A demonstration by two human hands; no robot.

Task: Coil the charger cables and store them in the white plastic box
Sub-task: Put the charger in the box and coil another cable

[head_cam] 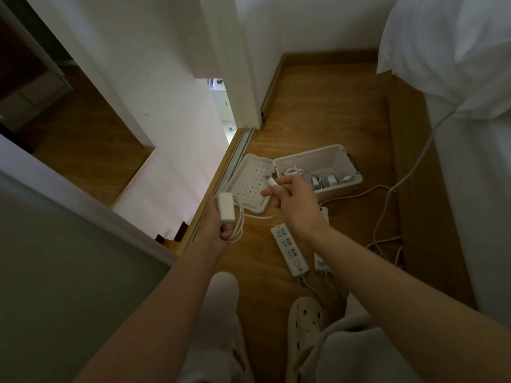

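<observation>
My left hand point(218, 228) grips a white charger brick point(225, 207) with loops of its white cable point(240, 217) hanging beside it. The cable runs right to my right hand point(296, 200), which pinches the plug end point(272, 183) above the floor. Behind my hands the white plastic box point(309, 157) stands open on the wooden floor, with several coiled chargers and cables point(323, 178) inside. Its perforated lid point(250, 183) lies flat to the box's left.
A white power strip point(289, 248) lies on the floor under my right wrist, with another partly hidden beside it. Loose white cords point(387, 217) trail right toward the bed point(470, 134). A wall and sliding-door track lie left. My slippered feet point(307, 324) are below.
</observation>
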